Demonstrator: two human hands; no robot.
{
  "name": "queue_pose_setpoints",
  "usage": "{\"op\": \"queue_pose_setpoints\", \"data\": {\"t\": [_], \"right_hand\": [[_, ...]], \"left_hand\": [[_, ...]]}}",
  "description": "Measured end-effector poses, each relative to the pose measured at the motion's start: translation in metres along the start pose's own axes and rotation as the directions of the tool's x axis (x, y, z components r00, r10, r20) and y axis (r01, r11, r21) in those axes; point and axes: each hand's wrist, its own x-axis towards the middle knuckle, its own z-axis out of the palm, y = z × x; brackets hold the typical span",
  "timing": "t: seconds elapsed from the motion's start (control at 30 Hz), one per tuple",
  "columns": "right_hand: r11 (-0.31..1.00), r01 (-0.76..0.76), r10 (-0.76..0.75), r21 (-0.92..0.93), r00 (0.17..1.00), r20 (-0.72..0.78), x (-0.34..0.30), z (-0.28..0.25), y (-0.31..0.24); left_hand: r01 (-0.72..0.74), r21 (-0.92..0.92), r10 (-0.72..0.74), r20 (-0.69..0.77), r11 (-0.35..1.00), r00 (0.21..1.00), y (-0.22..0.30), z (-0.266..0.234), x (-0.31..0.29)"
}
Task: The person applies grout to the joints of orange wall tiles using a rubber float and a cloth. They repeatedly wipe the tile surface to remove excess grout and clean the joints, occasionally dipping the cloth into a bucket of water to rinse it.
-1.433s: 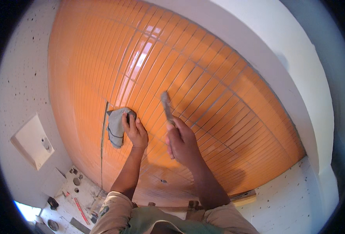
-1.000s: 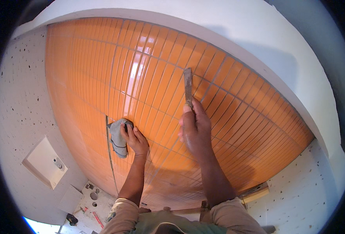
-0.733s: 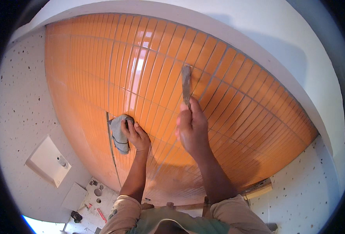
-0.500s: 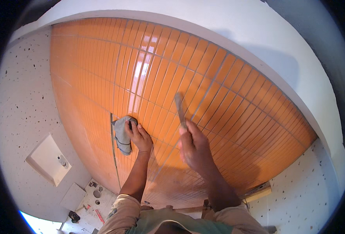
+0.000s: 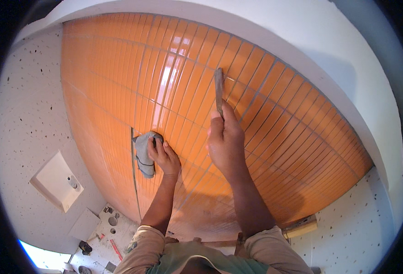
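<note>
Glossy orange tiles [image 5: 197, 98], narrow and set in rows with grey joints, cover the wall before me. My left hand [image 5: 166, 157] presses a folded grey cloth [image 5: 144, 154] to the tiles, its fingers bent over the cloth's right side. A dark vertical gap [image 5: 133, 169] runs just left of the cloth. Higher up and to the right, my right hand [image 5: 226, 137] is closed round a narrow, flat, grey-brown stick-like tool [image 5: 218, 89]. The tool points upward, with its far end near a horizontal joint. Whether that end touches the tiles, I cannot tell.
A white curved edge [image 5: 274, 36] bounds the tiles above. On the left, a speckled pale wall [image 5: 32, 109] holds a recessed niche [image 5: 57, 182] with a small pipe fitting. Lower left, a red tool [image 5: 116, 249] lies on a speckled surface. A piece of wood [image 5: 301, 227] sits lower right.
My right hand has moved upward with the stick-like tool, which stands more upright. My left hand stays with the cloth at about the same place on the tiles.
</note>
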Motion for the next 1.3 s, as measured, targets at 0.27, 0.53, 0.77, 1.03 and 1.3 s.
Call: {"op": "queue_pose_setpoints", "data": {"t": [0.27, 0.53, 0.77, 1.03, 1.3], "right_hand": [[0.969, -0.209, 0.243, -0.131, 0.903, 0.355, -0.030, -0.033, 0.009], [0.939, -0.341, 0.332, 0.045, 0.933, 0.140, -0.076, -0.094, 0.000], [0.958, -0.199, 0.213, 0.209, 0.976, -0.049, -0.098, -0.120, -0.003], [0.937, -0.218, 0.255, 0.272, 0.961, -0.110, -0.105, -0.143, 0.001], [0.978, -0.144, 0.172, 0.149, 0.965, -0.196, -0.103, -0.135, 0.005]], "left_hand": [[0.035, -0.239, -0.036, -0.002, 0.970, 0.999, -0.027, -0.010, 0.017], [0.084, -0.575, -0.110, -0.012, 0.814, 0.994, 0.062, -0.033, 0.091], [-0.440, -0.521, 0.498, -0.033, 0.732, 0.867, 0.120, -0.008, 0.137], [-0.171, -0.592, 0.451, 0.366, 0.788, 0.814, 0.130, -0.023, 0.191], [0.111, -0.676, 0.368, 0.522, 0.728, 0.770, 0.133, -0.058, 0.210]]}}
